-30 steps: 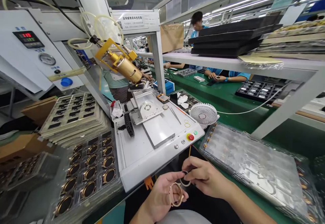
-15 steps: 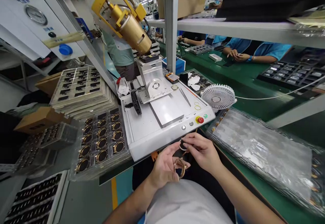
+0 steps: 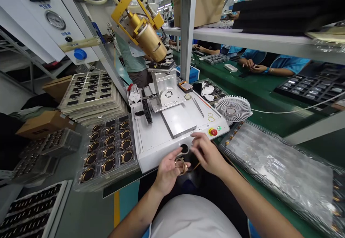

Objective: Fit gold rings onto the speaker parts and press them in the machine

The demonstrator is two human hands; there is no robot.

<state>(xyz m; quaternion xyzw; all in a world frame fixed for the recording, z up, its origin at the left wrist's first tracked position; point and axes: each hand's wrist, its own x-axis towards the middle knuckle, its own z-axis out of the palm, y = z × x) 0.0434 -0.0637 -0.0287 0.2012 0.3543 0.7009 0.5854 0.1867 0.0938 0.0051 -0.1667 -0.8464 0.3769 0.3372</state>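
Observation:
My left hand (image 3: 167,171) is curled around a rose-gold ring-shaped frame (image 3: 181,165), held just below the front edge of the white dispensing machine base (image 3: 159,148). My right hand (image 3: 207,153) pinches a thin dark ring (image 3: 184,148) right above the frame, its fingertips close to the machine's front panel buttons. The two hands nearly touch. A red emergency button (image 3: 214,132) sits just beyond my right hand.
A gold dispensing head (image 3: 147,38) hangs over a fixture (image 3: 167,94). Trays of gold-rimmed parts (image 3: 109,148) and stacked trays (image 3: 90,96) lie left. A small white fan (image 3: 233,109) and plastic-covered trays (image 3: 275,166) lie right. Other people work across the green bench (image 3: 258,87).
Both hands moved slightly up toward the machine's front edge, the dark ring now sitting closer to the gold frame. The camera view shifted a little to the right.

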